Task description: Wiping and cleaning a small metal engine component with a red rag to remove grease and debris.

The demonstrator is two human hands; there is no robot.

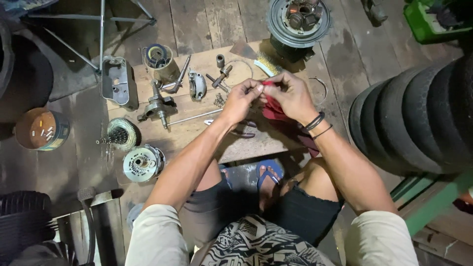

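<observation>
From the head view, the left hand (242,100) and right hand (290,94) both pinch closed on a red rag (274,114) above the wooden board (246,143); a small part inside is hidden. It looks like the wiping step; next needs careful turning. I count one rag, one crankshaft (158,106), two round clutch parts (132,148).

crankshaft (158,106) on board (207,138), can (42,129) left, tyres (419,118) right.
</observation>
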